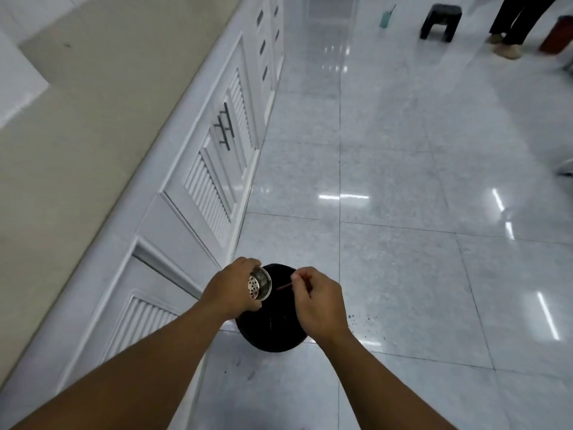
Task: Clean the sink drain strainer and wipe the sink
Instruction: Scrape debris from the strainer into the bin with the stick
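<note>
Head view first: why is the strainer (259,284) out over the floor (403,181) and not at a sink?

— It is held above a black bin (273,333) that stands on the floor at 6 o'clock, close to the cabinets (210,187). My guess is that whatever gets picked out is meant to fall straight into the bin. No sink shows; only the tabletop (77,135) runs along from 9 to 11 o'clock.

Which hand has it, and how?

— The left hand (231,287). Its fingers (246,262) curl over the top of the metal cup and the thumb closes in from below, so it is firmly grasped. The cup lies on its side, with its perforated part towards the camera and its open mouth turned to 3 o'clock, over the bin's 10 o'clock edge.

Why tipped that way?

— Probably to face the other hand. The right hand (319,305) sits at 3 o'clock of the strainer, its fingers (299,275) pinching a thin reddish stick (283,286). The stick points back towards 9 o'clock, at the strainer's mouth.

Is the tip inside the cup?

— It looks just short of the rim, close but apart. I cannot tell for sure, as the stick is very thin.

So how far along is the job?

— I would say early. The strainer is being picked clean over the bin, and wiping the sink is not yet begun. The stick needs a light, steady aim, since a slip could send the strainer into the bin.
</note>
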`<act>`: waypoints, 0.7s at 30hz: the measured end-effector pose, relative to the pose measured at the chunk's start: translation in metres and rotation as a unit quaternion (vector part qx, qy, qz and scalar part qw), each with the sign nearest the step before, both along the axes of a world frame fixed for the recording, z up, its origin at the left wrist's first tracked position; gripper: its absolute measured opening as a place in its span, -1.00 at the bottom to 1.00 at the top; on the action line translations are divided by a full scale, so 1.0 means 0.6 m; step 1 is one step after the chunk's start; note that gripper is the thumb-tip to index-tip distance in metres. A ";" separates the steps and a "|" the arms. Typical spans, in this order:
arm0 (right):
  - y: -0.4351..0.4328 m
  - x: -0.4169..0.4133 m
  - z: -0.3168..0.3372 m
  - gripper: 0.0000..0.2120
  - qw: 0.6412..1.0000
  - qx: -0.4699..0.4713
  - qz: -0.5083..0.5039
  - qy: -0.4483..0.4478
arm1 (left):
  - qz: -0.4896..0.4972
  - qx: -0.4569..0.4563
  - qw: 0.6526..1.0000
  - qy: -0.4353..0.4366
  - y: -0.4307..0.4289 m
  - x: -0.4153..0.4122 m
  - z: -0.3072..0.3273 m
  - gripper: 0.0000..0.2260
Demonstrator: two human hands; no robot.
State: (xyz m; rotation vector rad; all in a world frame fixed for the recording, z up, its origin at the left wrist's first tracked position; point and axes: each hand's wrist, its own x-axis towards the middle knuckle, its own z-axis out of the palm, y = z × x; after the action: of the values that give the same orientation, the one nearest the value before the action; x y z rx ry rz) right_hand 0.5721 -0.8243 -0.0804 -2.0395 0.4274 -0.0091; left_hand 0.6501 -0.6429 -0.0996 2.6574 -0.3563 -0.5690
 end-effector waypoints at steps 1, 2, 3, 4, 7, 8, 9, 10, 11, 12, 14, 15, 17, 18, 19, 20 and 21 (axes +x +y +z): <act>0.004 0.005 0.019 -0.86 1.000 -0.010 0.004 -0.015 | 0.005 -0.002 1.000 -0.005 0.005 -0.001 0.014 -0.17; 0.009 0.008 0.041 -0.86 0.999 -0.017 0.008 -0.030 | 0.011 -0.008 1.000 -0.011 0.014 -0.005 0.031 -0.17; 0.015 0.010 0.063 -0.85 0.999 -0.022 0.014 -0.044 | 0.015 -0.015 1.000 -0.018 0.023 -0.009 0.049 -0.17; 0.023 0.011 0.084 -0.84 0.998 -0.026 0.020 -0.057 | 0.019 -0.021 0.999 -0.026 0.033 -0.013 0.067 -0.18; 0.053 0.007 0.144 -0.82 0.995 -0.039 0.051 -0.082 | 0.030 -0.034 0.998 -0.046 0.066 -0.026 0.124 -0.18; 0.067 0.003 0.165 -0.82 0.993 -0.044 0.061 -0.091 | 0.036 -0.041 0.997 -0.052 0.079 -0.032 0.145 -0.18; 0.080 0.000 0.185 -0.81 0.991 -0.049 0.071 -0.099 | 0.042 -0.047 0.996 -0.060 0.093 -0.038 0.166 -0.18; 0.096 -0.003 0.205 -0.81 0.990 -0.055 0.081 -0.106 | 0.048 -0.052 0.995 -0.070 0.106 -0.045 0.187 -0.17; 0.109 -0.005 0.223 -0.81 0.988 -0.062 0.090 -0.109 | 0.053 -0.055 0.994 -0.078 0.118 -0.051 0.206 -0.18; 0.126 -0.009 0.244 -0.82 0.986 -0.067 0.099 -0.112 | 0.059 -0.059 0.993 -0.088 0.135 -0.061 0.228 -0.18; 0.161 -0.019 0.284 -0.82 0.984 -0.076 0.114 -0.117 | 0.070 -0.064 0.990 -0.106 0.171 -0.081 0.271 -0.20; 0.180 -0.026 0.305 -0.82 0.982 -0.080 0.121 -0.121 | 0.074 -0.066 0.988 -0.116 0.192 -0.093 0.293 -0.21; 0.215 -0.039 0.341 -0.81 0.979 -0.085 0.134 -0.131 | 0.085 -0.067 0.985 -0.136 0.233 -0.115 0.332 -0.23; 0.231 -0.045 0.358 -0.80 0.977 -0.087 0.139 -0.137 | 0.090 -0.067 0.983 -0.145 0.252 -0.126 0.348 -0.24; 0.256 -0.054 0.378 -0.80 0.975 -0.089 0.146 -0.144 | 0.098 -0.068 0.981 -0.154 0.278 -0.144 0.367 -0.24; 0.279 -0.062 0.397 -0.80 0.973 -0.091 0.152 -0.150 | 0.103 -0.068 0.979 -0.163 0.303 -0.159 0.385 -0.24; 0.296 -0.067 0.412 -0.81 0.970 -0.094 0.158 -0.158 | 0.108 -0.069 0.977 -0.168 0.322 -0.171 0.399 -0.24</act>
State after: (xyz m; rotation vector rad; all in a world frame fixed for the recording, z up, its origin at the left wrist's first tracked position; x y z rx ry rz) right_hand 0.5318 -0.6465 0.1668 -2.2228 -0.1039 -0.1826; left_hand 0.5477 -0.4499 0.1396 2.6074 -0.1874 -0.0228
